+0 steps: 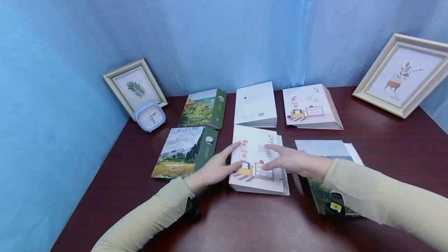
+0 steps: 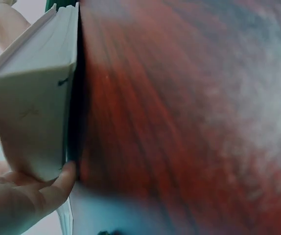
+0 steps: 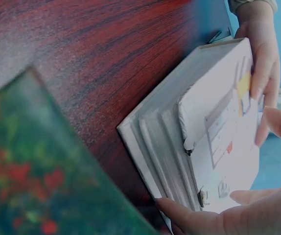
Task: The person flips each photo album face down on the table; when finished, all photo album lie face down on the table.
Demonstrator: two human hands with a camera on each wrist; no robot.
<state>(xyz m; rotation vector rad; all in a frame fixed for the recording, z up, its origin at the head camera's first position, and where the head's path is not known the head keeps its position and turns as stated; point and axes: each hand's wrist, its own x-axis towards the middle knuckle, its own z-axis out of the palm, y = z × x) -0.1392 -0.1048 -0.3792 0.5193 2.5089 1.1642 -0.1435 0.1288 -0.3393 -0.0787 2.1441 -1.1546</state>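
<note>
While both hands rest on it, the white album (image 1: 257,162) lies flat near the front middle of the dark red table (image 1: 245,224).

Left hand: the left hand (image 1: 215,168) reaches in from the left, fingers stretched out over the album's left edge and cover; the left wrist view shows its thumb (image 2: 57,183) against the album's lower corner. Fingers relaxed, not clenched.

Right hand: the right hand (image 1: 292,160) comes in from the right, palm down, fingers straight across the cover picture. In the right wrist view a fingertip (image 3: 172,208) touches the page edges. Nothing is pinched.

Album state: thick page blocks show along its side (image 3: 155,142); cover lying closed.

Left neighbours: a painted-landscape album (image 1: 182,153) just beside the left hand; another green-spined one (image 1: 203,108) behind it.

Behind: a plain white album (image 1: 255,104) and a pink-toned one (image 1: 311,106), both apart from the handled album.

Right neighbour: a landscape album (image 1: 322,149) partly hidden under the right forearm.

Back edge: a leaf picture frame (image 1: 134,86), a pale blue clock (image 1: 149,116) and a larger frame (image 1: 402,75) against the blue curtain (image 1: 224,22).
</note>
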